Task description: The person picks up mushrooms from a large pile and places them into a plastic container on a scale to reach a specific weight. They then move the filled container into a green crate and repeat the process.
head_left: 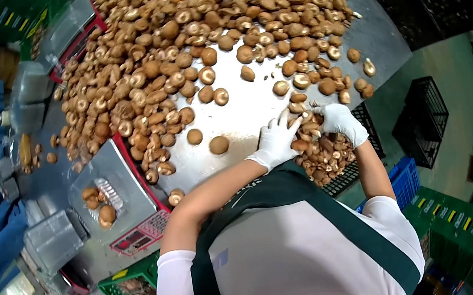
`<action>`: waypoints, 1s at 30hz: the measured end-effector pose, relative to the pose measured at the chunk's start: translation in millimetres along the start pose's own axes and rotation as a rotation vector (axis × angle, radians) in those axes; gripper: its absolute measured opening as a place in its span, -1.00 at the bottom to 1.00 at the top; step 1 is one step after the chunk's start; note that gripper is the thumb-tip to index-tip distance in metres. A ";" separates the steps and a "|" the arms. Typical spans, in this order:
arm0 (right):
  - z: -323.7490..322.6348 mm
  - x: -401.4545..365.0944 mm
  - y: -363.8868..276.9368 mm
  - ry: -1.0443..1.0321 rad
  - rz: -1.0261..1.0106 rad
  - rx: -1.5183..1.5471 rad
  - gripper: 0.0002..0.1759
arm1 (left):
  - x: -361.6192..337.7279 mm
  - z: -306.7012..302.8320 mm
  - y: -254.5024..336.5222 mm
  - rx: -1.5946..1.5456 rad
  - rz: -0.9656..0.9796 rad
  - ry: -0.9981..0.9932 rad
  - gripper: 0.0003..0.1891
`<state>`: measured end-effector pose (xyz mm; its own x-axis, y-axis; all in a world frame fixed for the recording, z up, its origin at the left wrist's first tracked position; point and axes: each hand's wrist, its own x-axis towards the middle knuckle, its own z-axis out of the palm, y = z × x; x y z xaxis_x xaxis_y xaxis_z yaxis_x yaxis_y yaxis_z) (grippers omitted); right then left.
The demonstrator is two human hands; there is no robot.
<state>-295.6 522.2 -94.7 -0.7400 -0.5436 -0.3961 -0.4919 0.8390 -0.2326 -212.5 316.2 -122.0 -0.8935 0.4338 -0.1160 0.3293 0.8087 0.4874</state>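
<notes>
Many brown mushrooms point(212, 1) are heaped on the metal table point(244, 118). At its near edge stands a black crate point(342, 180) with small mushrooms point(326, 160) in it. My left hand point(276, 141), in a white glove, lies at the table edge with its fingers stretched apart, touching mushrooms by the crate. Just right of it, my gloved right hand point(342, 122) curls its fingers over mushrooms at the crate's far end. Its fingertips are partly hidden among them.
A scale point(131, 193) at the left carries a clear plastic tray point(110, 193) with a few mushrooms. Another scale point(74, 40) stands farther back. Clear containers point(55, 240) line the left side. Black crates point(422, 119) and green crates point(457, 229) stand on the right.
</notes>
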 end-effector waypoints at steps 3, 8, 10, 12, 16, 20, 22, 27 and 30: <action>-14.0 -22.2 15.0 -0.310 0.225 -0.021 -0.40 | 6.7 9.9 4.5 -0.205 0.163 -0.064 -0.12; -48.8 -24.6 30.3 -0.023 0.329 0.209 -0.67 | 14.1 8.6 6.1 -0.772 0.349 -0.112 -0.28; -65.3 -6.6 34.7 0.155 0.302 0.204 -0.69 | 12.1 3.5 -1.4 -0.692 0.353 -0.025 -0.39; -69.3 19.7 49.0 0.343 0.276 0.280 -0.62 | 8.2 -7.7 -14.8 -0.667 0.113 0.033 -0.50; -81.2 78.6 51.8 0.365 0.407 0.309 -0.24 | -6.1 -19.8 -48.9 -0.515 -0.042 0.318 -0.60; -17.9 131.6 28.4 0.489 0.523 0.080 0.00 | -20.1 -10.2 -73.6 -0.477 -0.159 0.377 -0.60; -9.1 121.2 21.1 0.589 0.457 0.148 -0.04 | -27.9 -12.8 -71.8 -0.411 -0.186 0.322 -0.60; -7.7 69.5 21.4 0.599 0.389 0.447 -0.32 | -37.7 -8.0 -60.6 -0.469 -0.140 0.285 -0.61; 0.9 51.1 33.3 0.532 0.364 0.451 -0.48 | -39.5 -15.6 -52.7 -0.630 -0.169 0.279 -0.64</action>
<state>-349.4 522.4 -123.4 -0.9951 -0.0752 -0.0645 -0.0271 0.8325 -0.5534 -199.3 250.2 -129.6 -0.9895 0.1361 -0.0493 0.0151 0.4357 0.9000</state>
